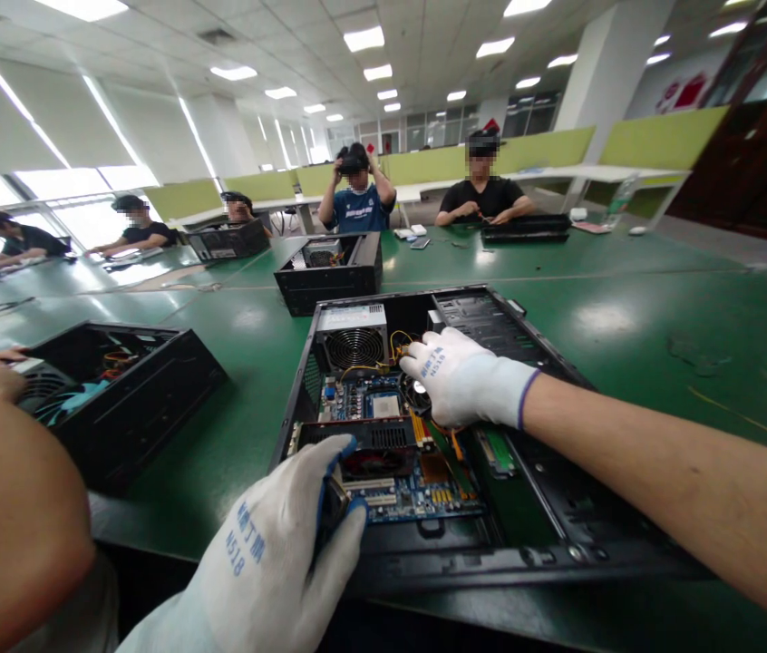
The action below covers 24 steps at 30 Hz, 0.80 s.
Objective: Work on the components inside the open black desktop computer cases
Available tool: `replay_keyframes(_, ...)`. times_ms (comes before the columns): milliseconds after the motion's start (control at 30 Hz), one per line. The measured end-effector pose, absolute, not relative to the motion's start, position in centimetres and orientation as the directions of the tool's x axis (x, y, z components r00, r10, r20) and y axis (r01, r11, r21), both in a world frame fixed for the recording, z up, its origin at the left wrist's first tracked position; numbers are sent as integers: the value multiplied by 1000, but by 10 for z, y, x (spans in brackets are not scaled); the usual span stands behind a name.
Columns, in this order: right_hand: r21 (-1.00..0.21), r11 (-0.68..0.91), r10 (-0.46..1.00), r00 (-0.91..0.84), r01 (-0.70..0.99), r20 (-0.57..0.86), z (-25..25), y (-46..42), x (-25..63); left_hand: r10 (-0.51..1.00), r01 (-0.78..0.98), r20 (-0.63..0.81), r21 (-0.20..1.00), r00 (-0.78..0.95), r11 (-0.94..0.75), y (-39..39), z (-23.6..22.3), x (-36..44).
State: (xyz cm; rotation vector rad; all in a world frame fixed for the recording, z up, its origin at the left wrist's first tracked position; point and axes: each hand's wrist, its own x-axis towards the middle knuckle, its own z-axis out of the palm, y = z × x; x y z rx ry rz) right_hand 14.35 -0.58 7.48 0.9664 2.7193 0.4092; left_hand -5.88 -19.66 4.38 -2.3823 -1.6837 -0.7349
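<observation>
An open black computer case point(564, 553) lies on the green table in front of me, with a blue motherboard point(417, 494), a power supply with a fan grille point(353, 340) and yellow cables inside. My left hand point(275, 553), in a white glove, grips the near left corner of the case, fingers curled over the edge by the graphics card point(373, 449). My right hand point(455, 376), also gloved, reaches into the case with fingers bent down onto the motherboard by the cooler and cables. What its fingertips pinch is hidden.
A co-worker's bare arm point(3, 508) fills the left foreground beside another open case point(118, 394). A third open case point(329, 268) stands further back. Several people sit along the far side of the green table point(628, 317). Small parts lie at the right edge.
</observation>
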Motion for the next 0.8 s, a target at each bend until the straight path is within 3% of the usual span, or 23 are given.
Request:
replay_keyframes(200,291,793,603,-761,536,-239,74,-3,146,849,913,460,168,260,-371,-194,45,-59)
replay_keyframes(333,299,755,638,-759,584,-131,75,-2,146,847,908,454,166,277,-386,-191,48,-62)
replay_keyframes(467,295,736,660,-743,609,-114,77,-2,147,868,913,428,193,252,-360,-174,65,-62)
replay_keyframes(667,273,753,650,-740,599,-170,75,-2,148,931,938,272,178,242,-296,-106,89,-52)
replay_keyframes(800,274,745,661,-726,608,-188,74,-1,147,966,967,-51,34,255,-254,-50,86,-32)
